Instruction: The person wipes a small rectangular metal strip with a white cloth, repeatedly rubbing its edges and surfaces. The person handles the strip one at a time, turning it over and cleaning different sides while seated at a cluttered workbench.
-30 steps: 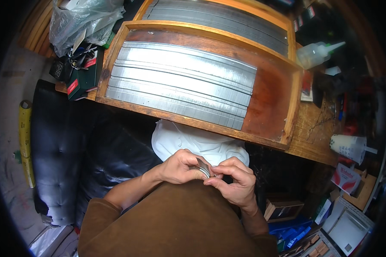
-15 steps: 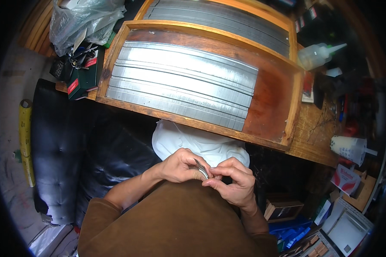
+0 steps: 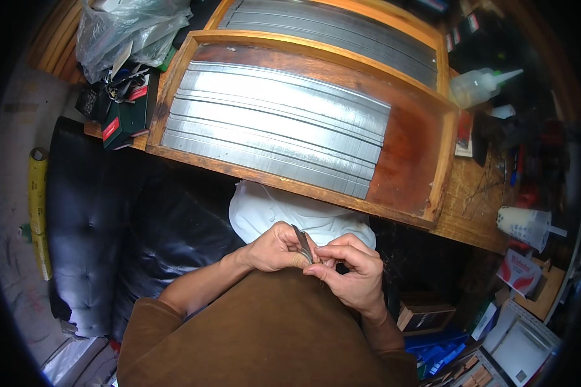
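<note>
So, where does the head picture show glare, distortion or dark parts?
Head view: glare on the metal strips in the wooden tray; the tray's straight edges bend toward the rim; corners are black; both hands, left hand and right hand, look fairly sharp.

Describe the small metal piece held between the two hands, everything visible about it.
The metal piece is a thin, narrow grey strip, shiny along one edge. It stands nearly on edge, tilted, above the brown garment. The left hand grips it from the left; the right hand pinches at its lower end. Its bottom is hidden by fingers.
</note>
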A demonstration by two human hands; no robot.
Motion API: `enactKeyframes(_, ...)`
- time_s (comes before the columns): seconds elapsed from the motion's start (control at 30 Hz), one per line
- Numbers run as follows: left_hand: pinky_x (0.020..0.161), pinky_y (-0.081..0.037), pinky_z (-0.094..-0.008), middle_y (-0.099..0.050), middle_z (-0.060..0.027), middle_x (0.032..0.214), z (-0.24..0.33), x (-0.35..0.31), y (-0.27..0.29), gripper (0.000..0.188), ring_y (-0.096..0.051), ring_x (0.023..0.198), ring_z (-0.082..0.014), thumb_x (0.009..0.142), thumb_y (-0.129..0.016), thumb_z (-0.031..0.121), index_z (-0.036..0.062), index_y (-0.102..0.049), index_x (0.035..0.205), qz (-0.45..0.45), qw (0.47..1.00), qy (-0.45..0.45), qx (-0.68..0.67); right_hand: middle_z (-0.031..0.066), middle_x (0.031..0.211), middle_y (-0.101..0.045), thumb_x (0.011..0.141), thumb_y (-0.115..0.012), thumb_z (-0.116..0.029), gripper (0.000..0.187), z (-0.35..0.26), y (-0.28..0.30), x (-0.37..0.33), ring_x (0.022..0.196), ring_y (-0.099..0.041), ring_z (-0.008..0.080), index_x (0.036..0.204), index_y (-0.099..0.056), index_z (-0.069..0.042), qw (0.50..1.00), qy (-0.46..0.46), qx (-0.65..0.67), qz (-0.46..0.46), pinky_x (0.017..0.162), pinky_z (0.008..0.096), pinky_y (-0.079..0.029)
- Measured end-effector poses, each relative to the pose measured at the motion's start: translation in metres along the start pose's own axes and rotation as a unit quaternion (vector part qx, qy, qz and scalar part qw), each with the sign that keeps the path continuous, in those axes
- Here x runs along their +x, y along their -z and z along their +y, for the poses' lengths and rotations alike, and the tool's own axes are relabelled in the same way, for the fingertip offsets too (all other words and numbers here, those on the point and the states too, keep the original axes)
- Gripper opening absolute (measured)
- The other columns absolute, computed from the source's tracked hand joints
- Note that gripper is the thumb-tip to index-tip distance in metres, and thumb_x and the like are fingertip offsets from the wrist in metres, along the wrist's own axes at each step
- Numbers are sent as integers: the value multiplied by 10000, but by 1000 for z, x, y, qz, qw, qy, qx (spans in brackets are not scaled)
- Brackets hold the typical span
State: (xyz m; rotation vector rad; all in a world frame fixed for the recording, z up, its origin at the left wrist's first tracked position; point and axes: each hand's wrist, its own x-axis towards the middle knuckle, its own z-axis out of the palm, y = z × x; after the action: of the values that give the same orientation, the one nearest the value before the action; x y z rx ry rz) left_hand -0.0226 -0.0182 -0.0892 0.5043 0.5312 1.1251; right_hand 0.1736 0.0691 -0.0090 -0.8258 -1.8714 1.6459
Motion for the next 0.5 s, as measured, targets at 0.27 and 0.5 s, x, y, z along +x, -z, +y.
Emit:
enactKeyframes(0.27,723,-591,-319,-784,-146,926,27,0,-29,245,-767,821,-213,872,-727,-73,-35,-752,1113,102,907,-94,399,82,939,-682,776,-905,5,381,-8,2,7,817,-670,131,1129,-764,25,999,14,-25,29,697,254,-555)
enactKeyframes(0.5,716,-618,-367,-778,-186,964,25,4,-36,294,-776,837,-331,833,-656,-138,-39,-736,1099,100,836,-229,489,77,903,-655,781,-879,39,318,-5,-4,10,800,-650,172,1085,-801,-12,994,100,-36,35,688,285,-545)
